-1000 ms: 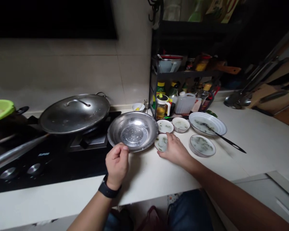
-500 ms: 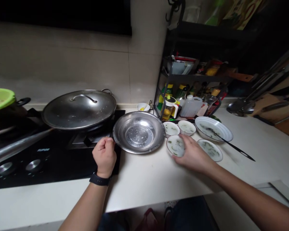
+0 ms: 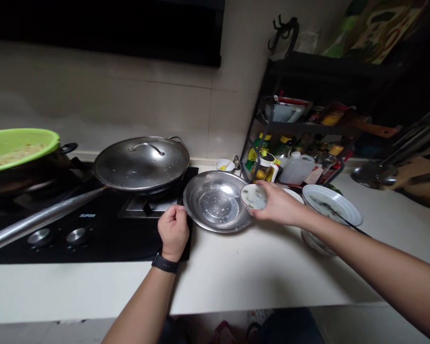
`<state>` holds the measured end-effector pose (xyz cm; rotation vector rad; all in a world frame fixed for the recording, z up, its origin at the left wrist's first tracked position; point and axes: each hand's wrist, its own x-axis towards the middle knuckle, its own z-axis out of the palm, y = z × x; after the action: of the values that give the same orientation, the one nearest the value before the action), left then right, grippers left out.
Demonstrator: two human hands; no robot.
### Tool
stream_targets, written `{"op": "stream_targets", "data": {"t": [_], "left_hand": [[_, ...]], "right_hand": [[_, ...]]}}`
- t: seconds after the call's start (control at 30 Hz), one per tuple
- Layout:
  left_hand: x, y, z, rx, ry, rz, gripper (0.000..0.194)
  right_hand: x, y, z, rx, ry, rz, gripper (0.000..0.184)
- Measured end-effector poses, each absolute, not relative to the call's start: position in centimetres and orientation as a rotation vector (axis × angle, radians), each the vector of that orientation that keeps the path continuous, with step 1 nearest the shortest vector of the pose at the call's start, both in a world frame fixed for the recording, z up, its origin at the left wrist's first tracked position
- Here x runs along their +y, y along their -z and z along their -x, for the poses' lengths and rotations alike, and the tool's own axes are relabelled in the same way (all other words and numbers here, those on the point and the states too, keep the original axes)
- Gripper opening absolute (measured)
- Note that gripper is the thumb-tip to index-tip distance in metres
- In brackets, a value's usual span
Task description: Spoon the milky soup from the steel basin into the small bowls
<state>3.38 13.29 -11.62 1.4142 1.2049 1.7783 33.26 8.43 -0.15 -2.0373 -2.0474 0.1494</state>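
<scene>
In the head view my right hand (image 3: 277, 204) grips a small bowl (image 3: 254, 197) of cloudy liquid with green pieces. The bowl is lifted over the right rim of a wide metal basin (image 3: 195, 215), whose inside is wet with whitish spots. My left hand (image 3: 174, 229) is closed in a fist beside the basin's left rim, above the stove's right edge; nothing shows in it. Behind my right arm are a large ribbed bowl (image 3: 353, 210) with a dark-handled utensil in it, and part of a small bowl (image 3: 293, 195). Another small bowl (image 3: 320, 242) is mostly hidden by the forearm.
A lidded wok (image 3: 143, 165) with a long metal handle sits on the black stove (image 3: 103, 239). At far left is a green colander (image 3: 45, 148) holding food. Bottles and a plastic jug (image 3: 297, 168) crowd the rack (image 3: 260, 114). A small dish (image 3: 224, 165) lies behind the basin.
My right hand has raised the small bowl off the counter and carried it left to the basin's rim. The view has shifted left. My left hand keeps its fist beside the basin.
</scene>
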Motion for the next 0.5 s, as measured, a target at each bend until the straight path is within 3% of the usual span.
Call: {"op": "stream_targets", "data": {"t": [0.33,0.5], "left_hand": [[13.3,11.5,-3.2,1.178,-1.776,-1.396,0.034],[13.3,11.2,-3.2,1.174,-1.786,-1.382,0.034]], "right_hand": [[14.2,1.8,-30.4,-2.361,-0.116,2.038,0.091],[15.7,2.7,-29.6,-2.502,-0.076,2.088,0.098]]}}
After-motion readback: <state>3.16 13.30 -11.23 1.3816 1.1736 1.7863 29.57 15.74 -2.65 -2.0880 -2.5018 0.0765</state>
